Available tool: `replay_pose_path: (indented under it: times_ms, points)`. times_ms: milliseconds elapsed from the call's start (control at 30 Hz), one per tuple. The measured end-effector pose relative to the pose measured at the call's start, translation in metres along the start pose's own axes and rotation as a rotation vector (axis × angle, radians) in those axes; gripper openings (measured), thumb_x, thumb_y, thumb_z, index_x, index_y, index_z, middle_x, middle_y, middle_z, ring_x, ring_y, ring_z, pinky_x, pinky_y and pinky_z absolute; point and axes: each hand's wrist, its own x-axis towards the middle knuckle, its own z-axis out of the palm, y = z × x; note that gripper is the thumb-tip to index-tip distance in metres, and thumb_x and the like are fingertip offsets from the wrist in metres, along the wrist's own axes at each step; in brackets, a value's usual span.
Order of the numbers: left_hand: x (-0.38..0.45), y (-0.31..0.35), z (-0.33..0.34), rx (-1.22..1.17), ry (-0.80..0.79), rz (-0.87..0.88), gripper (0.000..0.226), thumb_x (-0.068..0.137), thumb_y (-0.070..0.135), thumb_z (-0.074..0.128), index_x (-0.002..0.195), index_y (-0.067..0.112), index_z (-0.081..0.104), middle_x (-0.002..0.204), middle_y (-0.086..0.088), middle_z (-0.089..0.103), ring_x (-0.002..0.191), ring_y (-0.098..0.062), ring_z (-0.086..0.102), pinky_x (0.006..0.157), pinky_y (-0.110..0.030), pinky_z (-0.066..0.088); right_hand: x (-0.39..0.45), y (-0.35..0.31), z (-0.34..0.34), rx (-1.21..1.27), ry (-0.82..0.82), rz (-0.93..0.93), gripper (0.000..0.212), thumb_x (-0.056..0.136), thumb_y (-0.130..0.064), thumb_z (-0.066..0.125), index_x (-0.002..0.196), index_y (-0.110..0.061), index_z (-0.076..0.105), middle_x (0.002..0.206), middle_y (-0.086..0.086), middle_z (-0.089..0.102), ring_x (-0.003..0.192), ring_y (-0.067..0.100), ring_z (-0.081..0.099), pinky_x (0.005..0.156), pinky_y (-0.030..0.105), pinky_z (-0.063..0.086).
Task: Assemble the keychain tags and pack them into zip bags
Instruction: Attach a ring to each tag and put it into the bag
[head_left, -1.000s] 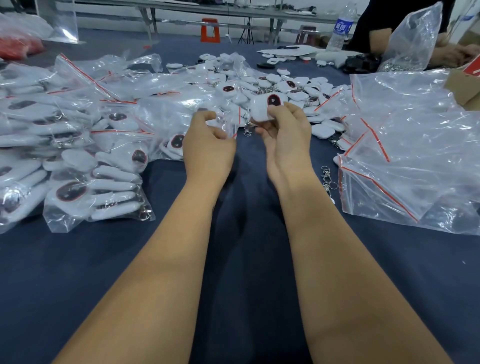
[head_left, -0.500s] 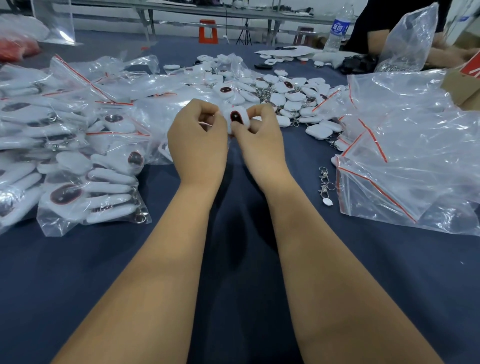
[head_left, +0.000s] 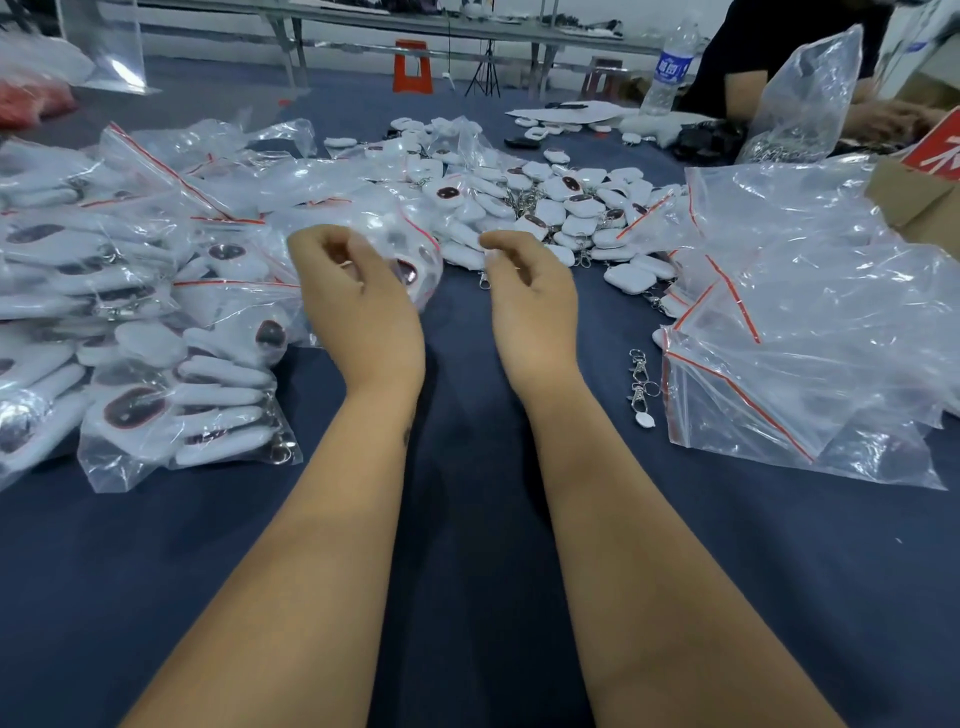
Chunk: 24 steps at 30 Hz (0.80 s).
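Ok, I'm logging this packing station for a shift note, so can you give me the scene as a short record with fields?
surface: dark blue table cloth
left hand: fingers curled, over a zip bag with tags inside; grip unclear
right hand: fingers loosely curled, contents unclear
loose tags: white pile beyond the hands
packed bags: heaped on the left
empty bags: heaped on the right
spare clips: beside the empty bags
background: water bottle, another person's arm

Glossy plastic on matt cloth

Clear zip bags (head_left: 810, 332) are thin, crinkled, shiny film; the white tags (head_left: 582, 221) look smooth plastic — clasps (head_left: 640, 382) bright metal — on a dark blue matt tablecloth (head_left: 467, 519).
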Motion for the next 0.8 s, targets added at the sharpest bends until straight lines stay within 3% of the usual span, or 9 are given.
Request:
replay_pose_path:
  times_ms: [133, 233, 333, 500, 567, 633, 733, 800]
  points:
    - [-0.002, 0.006, 0.003, -0.075, 0.051, 0.085, 0.031, 0.087, -0.001, 0.047, 0.103, 0.025, 0.041, 0.097, 0.004, 0.052, 0.084, -0.005, 0.052, 0.075, -0.014, 0.043, 0.02, 0.003, -0.02, -0.306, 0.121, 0.031, 0.032, 0.092, -0.015, 0.051, 0.12, -0.02, 0.065, 0.124, 0.002, 0.058, 0.114, 0.018, 0.053, 0.102, 0.035, 0.041]
    - [-0.006, 0.003, 0.006, -0.051, -0.034, 0.062, 0.039, 0.086, -0.002, 0.048, 0.106, 0.031, 0.043, 0.106, 0.003, 0.055, 0.093, -0.008, 0.056, 0.074, -0.016, 0.045, 0.043, 0.005, -0.031, -0.531, 0.121, 0.081, 0.044, 0.091, -0.02, 0.05, 0.135, -0.016, 0.053, 0.142, 0.008, 0.044, 0.132, 0.026, 0.037, 0.111, 0.038, 0.03]
    - [-0.003, -0.003, 0.007, -0.029, -0.066, -0.022, 0.036, 0.087, -0.001, 0.049, 0.104, 0.03, 0.045, 0.109, 0.001, 0.056, 0.087, 0.001, 0.056, 0.073, -0.011, 0.044, 0.068, 0.013, -0.042, -0.746, 0.112, 0.208, 0.051, 0.091, -0.023, 0.048, 0.14, -0.009, 0.043, 0.148, 0.017, 0.034, 0.138, 0.035, 0.028, 0.114, 0.039, 0.023]
    - [-0.003, -0.007, 0.01, 0.088, -0.189, -0.04, 0.039, 0.087, -0.005, 0.045, 0.1, 0.03, 0.053, 0.106, 0.001, 0.053, 0.081, 0.003, 0.051, 0.073, -0.008, 0.041, 0.092, 0.022, -0.039, -0.905, -0.063, 0.477, 0.07, 0.089, -0.027, 0.043, 0.154, -0.013, 0.02, 0.161, 0.023, 0.004, 0.148, 0.042, 0.0, 0.121, 0.05, 0.001]
    - [-0.004, -0.009, 0.011, 0.157, -0.282, -0.028, 0.04, 0.088, -0.007, 0.043, 0.091, 0.028, 0.063, 0.109, 0.002, 0.048, 0.085, 0.008, 0.051, 0.074, -0.002, 0.037, 0.092, 0.025, -0.025, -0.934, -0.127, 0.44, 0.069, 0.089, -0.027, 0.042, 0.154, -0.021, 0.022, 0.161, 0.025, -0.01, 0.148, 0.044, -0.006, 0.12, 0.053, -0.002]
    - [-0.004, -0.012, 0.012, 0.22, -0.353, -0.048, 0.04, 0.089, -0.007, 0.041, 0.085, 0.022, 0.069, 0.115, 0.0, 0.05, 0.091, 0.007, 0.052, 0.077, -0.001, 0.037, 0.085, 0.03, -0.013, -0.968, -0.14, 0.318, 0.058, 0.091, -0.027, 0.042, 0.148, -0.027, 0.035, 0.159, 0.027, -0.014, 0.147, 0.046, -0.002, 0.12, 0.054, 0.0]
    - [-0.005, -0.015, 0.011, 0.286, -0.442, -0.058, 0.035, 0.089, -0.004, 0.042, 0.089, 0.019, 0.069, 0.119, 0.0, 0.054, 0.093, -0.001, 0.053, 0.078, -0.002, 0.038, 0.068, 0.035, -0.01, -1.017, -0.107, 0.134, 0.044, 0.099, -0.029, 0.043, 0.142, -0.028, 0.043, 0.16, 0.026, -0.01, 0.146, 0.045, 0.009, 0.12, 0.051, 0.01]
    - [-0.005, -0.015, 0.01, 0.319, -0.464, -0.042, 0.032, 0.092, 0.0, 0.044, 0.097, 0.017, 0.07, 0.121, 0.002, 0.054, 0.095, -0.003, 0.054, 0.082, -0.005, 0.04, 0.056, 0.035, -0.014, -1.021, -0.103, 0.082, 0.038, 0.101, -0.029, 0.044, 0.139, -0.027, 0.046, 0.161, 0.023, 0.003, 0.147, 0.041, 0.013, 0.12, 0.051, 0.011]
